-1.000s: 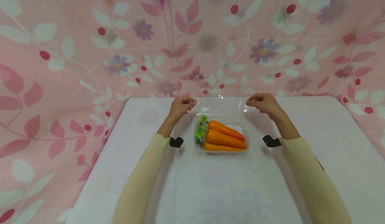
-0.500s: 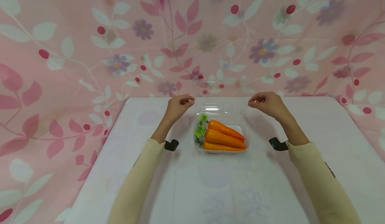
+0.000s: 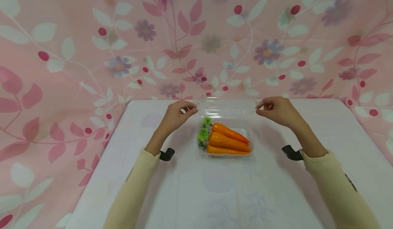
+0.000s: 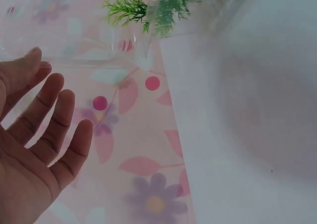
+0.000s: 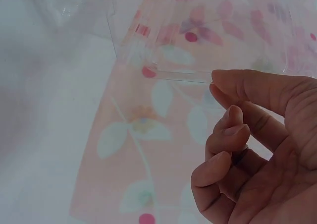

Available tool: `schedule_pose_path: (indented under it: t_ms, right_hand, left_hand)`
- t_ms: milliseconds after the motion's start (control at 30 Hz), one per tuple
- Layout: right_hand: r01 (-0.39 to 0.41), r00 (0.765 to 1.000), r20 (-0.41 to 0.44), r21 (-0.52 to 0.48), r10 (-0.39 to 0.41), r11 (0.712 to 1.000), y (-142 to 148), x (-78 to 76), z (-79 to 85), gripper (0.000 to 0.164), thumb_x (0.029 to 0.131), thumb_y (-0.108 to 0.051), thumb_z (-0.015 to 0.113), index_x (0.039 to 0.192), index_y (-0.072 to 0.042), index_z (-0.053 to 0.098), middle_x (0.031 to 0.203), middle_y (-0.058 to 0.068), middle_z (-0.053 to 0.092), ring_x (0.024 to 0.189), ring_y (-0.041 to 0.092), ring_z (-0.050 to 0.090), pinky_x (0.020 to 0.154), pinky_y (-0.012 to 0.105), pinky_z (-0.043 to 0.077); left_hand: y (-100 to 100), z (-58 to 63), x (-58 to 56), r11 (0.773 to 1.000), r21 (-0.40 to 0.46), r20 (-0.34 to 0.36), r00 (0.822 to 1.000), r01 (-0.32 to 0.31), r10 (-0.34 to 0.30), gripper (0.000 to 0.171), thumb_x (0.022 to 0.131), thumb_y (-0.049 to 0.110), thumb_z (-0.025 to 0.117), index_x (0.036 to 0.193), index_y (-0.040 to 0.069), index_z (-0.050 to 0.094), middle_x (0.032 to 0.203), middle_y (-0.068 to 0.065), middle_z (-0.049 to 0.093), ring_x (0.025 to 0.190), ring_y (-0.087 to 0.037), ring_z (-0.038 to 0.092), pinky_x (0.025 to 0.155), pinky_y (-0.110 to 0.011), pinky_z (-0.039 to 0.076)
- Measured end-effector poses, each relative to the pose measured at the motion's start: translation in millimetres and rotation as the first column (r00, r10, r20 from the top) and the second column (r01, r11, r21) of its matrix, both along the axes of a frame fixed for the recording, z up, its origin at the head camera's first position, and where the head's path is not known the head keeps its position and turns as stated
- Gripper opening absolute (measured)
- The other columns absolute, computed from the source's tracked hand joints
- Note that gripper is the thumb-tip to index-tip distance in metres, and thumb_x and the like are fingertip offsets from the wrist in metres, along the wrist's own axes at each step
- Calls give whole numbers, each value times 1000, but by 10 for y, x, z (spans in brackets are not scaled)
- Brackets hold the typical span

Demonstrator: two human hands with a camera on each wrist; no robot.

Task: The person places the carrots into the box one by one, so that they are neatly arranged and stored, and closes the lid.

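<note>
A clear plastic clamshell box [image 3: 244,130] sits on the table with its hinged lid [image 3: 225,106] raised along the far side. Inside lie several orange carrots [image 3: 228,141], with green leafy sprigs [image 3: 203,134] at the left end. My left hand [image 3: 179,116] pinches the lid's left edge between thumb and index finger, its other fingers spread below in the left wrist view. At the opposite edge, my right hand [image 3: 279,111] pinches the lid's thin rim [image 5: 183,76] between thumb and index finger, the other fingers curled loosely.
A white cloth covers the table [image 3: 215,195]. Behind its far edge hangs a pink floral curtain [image 3: 212,44], close to the raised lid. A black wrist mount [image 3: 167,154] sticks out from the left sleeve, another mount [image 3: 291,153] from the right.
The lid's upper edge has come down and toward me over the box. Both forearms have drawn back and outward with it. The box and carrots have stayed in place.
</note>
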State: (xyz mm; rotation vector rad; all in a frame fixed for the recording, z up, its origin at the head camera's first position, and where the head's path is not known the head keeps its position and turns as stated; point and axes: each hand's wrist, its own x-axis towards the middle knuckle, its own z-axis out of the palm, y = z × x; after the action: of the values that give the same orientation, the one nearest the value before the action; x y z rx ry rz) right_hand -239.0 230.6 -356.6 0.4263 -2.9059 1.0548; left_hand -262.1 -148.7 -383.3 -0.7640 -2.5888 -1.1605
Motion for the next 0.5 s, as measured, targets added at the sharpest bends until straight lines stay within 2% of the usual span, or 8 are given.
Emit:
schedule_pose_path:
  t_ms: [100, 233, 500]
  right_hand:
    - [-25, 1000, -13, 16, 25, 1000, 2, 69, 20, 21, 89, -27, 74, 100, -9, 74, 81, 4, 58, 69, 22, 52, 56, 31, 44]
    - [-38, 999, -27, 35, 39, 999, 15, 179, 48, 24, 89, -32, 74, 101, -11, 74, 82, 3, 57, 72, 22, 50, 58, 32, 43]
    - [-91, 996, 3, 104, 91, 990, 2, 392, 88, 22, 84, -31, 80, 100, -17, 77, 81, 1, 54, 72, 19, 48, 57, 30, 40]
  left_hand:
    - [-24, -14, 56, 997, -71, -45, 999, 27, -30, 15, 91, 22, 74, 101, 10, 74, 95, 1, 68, 84, -14, 59, 76, -39, 54]
    - [-69, -41, 101, 985, -154, -67, 994, 73, -84, 21, 89, 21, 76, 107, 11, 73, 96, 2, 67, 85, -16, 59, 77, -42, 54]
    - [-165, -7, 219, 968, -170, -6, 982, 183, -186, 17, 89, 20, 76, 105, 15, 74, 97, 4, 67, 89, -22, 61, 77, -41, 53]
